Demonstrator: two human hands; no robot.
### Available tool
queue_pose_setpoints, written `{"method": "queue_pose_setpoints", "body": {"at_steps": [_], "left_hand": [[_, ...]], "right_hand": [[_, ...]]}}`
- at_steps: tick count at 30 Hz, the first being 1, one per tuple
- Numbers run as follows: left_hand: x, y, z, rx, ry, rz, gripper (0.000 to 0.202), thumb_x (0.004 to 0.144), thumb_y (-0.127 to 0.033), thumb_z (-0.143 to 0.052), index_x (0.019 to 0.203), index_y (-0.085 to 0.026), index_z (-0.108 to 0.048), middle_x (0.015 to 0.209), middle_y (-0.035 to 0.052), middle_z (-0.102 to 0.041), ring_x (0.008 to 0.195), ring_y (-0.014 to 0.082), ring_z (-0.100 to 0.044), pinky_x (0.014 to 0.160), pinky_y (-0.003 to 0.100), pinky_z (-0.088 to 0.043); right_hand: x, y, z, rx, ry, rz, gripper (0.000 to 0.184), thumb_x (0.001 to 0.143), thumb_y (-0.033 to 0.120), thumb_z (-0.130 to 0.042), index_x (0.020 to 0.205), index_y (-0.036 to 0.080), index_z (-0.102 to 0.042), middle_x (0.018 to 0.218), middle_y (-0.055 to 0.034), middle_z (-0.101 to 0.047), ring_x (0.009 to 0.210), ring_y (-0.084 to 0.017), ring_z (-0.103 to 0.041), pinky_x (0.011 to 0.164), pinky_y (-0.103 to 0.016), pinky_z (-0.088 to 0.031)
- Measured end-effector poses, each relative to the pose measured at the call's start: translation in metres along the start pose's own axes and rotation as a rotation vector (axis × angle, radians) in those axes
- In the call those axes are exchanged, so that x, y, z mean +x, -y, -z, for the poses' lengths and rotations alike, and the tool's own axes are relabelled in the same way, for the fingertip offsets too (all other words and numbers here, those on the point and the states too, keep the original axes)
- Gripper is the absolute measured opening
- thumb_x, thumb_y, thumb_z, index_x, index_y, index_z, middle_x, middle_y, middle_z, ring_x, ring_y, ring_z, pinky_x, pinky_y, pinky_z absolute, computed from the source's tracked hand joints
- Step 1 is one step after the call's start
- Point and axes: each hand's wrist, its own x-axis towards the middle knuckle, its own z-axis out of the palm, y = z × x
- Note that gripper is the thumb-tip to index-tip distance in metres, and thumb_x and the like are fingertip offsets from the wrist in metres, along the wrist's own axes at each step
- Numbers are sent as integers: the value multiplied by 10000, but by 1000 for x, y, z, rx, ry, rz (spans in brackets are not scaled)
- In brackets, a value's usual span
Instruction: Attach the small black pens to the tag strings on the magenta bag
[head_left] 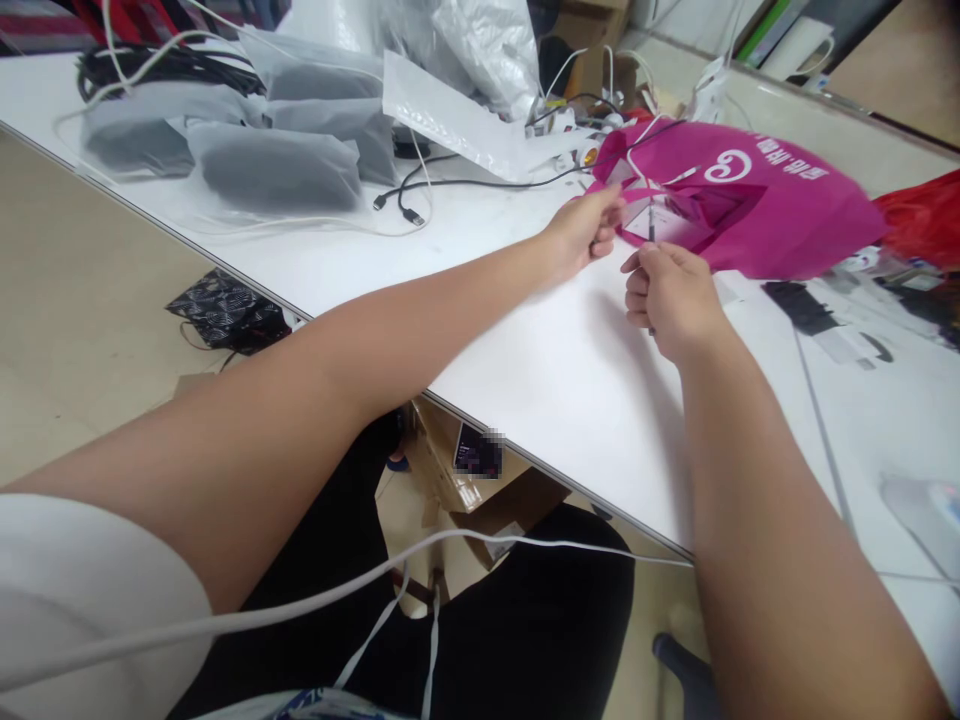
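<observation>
My right hand [675, 295] is closed around a thin pen-like tool [652, 228] with a dark, narrow shaft. Its tip points away from me, and a bit of its other end shows below my fingers. To the left of it, my left hand [589, 228] has its fingers curled in at the near edge of a magenta bag [795, 215]. What those fingers hold, if anything, is hidden. The bag lies on its side with white lettering, and a white box [660, 222] shows in its mouth. A white cable [684, 174] with a plug end lies over the bag.
Grey plastic-wrapped packages [274, 168] stand on the white table [555, 370] at the left, near black USB cables [409, 212]. Clear plastic wrap [487, 50] is heaped behind. A red bag [926, 220] lies far right. A white cable [442, 538] crosses above my lap.
</observation>
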Motion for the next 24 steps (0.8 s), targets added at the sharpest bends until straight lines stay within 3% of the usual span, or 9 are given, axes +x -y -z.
{"method": "queue_pose_setpoints", "body": {"at_steps": [4, 8, 14, 18, 21, 24], "left_hand": [[9, -20, 3, -71, -73, -30, 399, 1370, -298, -562, 1061, -318, -814, 755, 33, -660, 952, 228, -688, 921, 362, -589], [6, -28, 1, -178, -130, 22, 464, 1366, -244, -502, 1063, -352, -836, 737, 33, -654, 879, 228, -635, 832, 329, -558], [-5, -21, -7, -193, -130, -4, 327, 1316, -154, -587, 1064, -233, -781, 827, -7, -631, 690, 131, -550, 695, 232, -492], [-7, -19, -11, -139, -160, -51, 269, 1326, -202, -604, 1232, -250, -851, 824, 4, -662, 741, 150, -611, 724, 257, -529], [-3, -21, -9, -120, -157, -41, 402, 1382, -380, -508, 1412, -341, -907, 814, 51, -724, 888, 216, -711, 759, 322, -580], [-1, -21, -8, -126, -136, -34, 451, 1392, -434, -469, 1397, -361, -914, 802, 66, -732, 914, 228, -718, 751, 338, -577]], "right_hand": [[-13, 9, -7, -58, 84, -74, 317, 1199, 241, -650, 890, 270, -587, 706, 67, -312, 573, -122, -220, 506, -251, -159], [-20, 14, -11, -93, 148, -120, 310, 1154, 182, -664, 861, 257, -598, 690, 68, -332, 546, -109, -237, 496, -253, -169], [-17, 10, -9, -86, 200, -107, 306, 1094, 254, -804, 866, 270, -600, 668, 81, -346, 532, -104, -240, 467, -234, -181], [-17, 8, -9, -79, 206, -104, 292, 1094, 247, -777, 854, 266, -612, 686, 74, -337, 528, -101, -240, 466, -231, -169], [-17, 7, -9, -80, 215, -101, 290, 1082, 261, -796, 863, 270, -606, 689, 76, -333, 525, -102, -243, 462, -230, -173], [-17, 6, -9, -78, 219, -93, 288, 1070, 291, -817, 876, 272, -604, 675, 79, -337, 527, -102, -241, 461, -228, -174]]}}
